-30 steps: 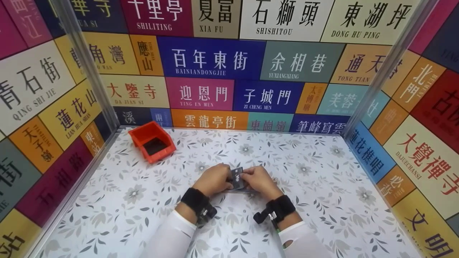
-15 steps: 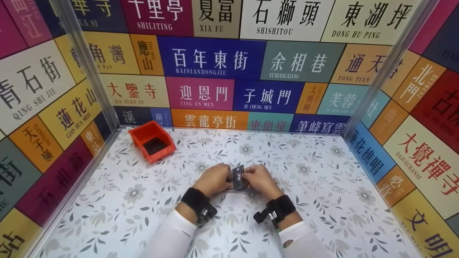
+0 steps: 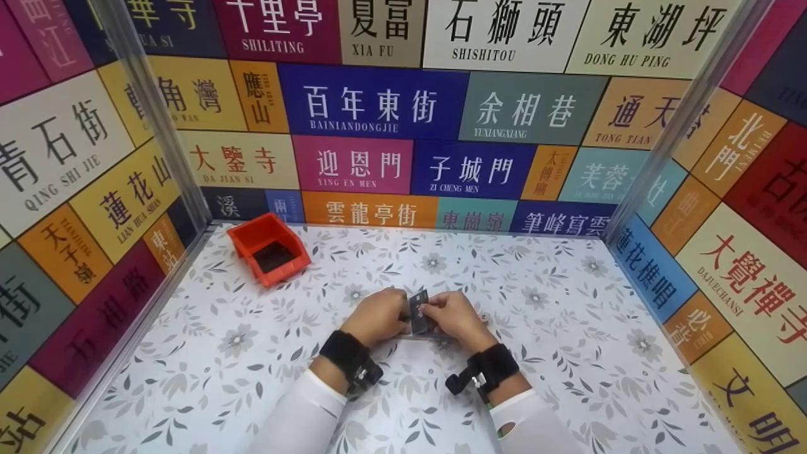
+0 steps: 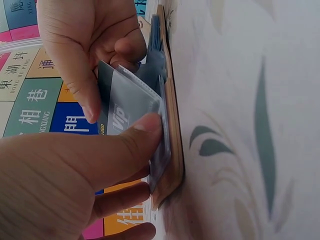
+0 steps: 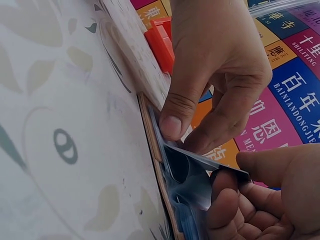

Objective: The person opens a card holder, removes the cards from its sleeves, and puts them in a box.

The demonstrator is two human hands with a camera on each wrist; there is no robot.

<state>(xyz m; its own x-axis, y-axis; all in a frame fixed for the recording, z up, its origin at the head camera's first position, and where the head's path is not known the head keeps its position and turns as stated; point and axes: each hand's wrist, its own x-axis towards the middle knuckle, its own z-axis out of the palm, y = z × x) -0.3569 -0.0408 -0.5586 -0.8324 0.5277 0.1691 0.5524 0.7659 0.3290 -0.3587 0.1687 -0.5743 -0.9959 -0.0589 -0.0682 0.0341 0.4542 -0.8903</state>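
A dark card [image 3: 416, 308] with "Vip" lettering is partly inside a clear plastic sleeve [image 4: 145, 92] of a card holder with a brown cover [image 4: 176, 145]. My left hand [image 3: 377, 315] pinches the sleeve and the card's lower part, thumb on the clear plastic. My right hand [image 3: 459, 317] pinches the card's outer edge between thumb and fingers, as the right wrist view shows. More bluish clear sleeves [image 5: 187, 172] stand bunched below the card. The holder lies on the patterned table, mostly hidden by both hands in the head view.
An orange-red bin [image 3: 270, 249] with something dark in it stands at the back left of the flower-patterned table [image 3: 252, 378]. Walls of coloured signs [image 3: 372, 104] enclose the back and both sides.
The card has tilted and shifted slightly between my hands. My right fingers now cover more of its lettering. My left hand stays in nearly the same place.
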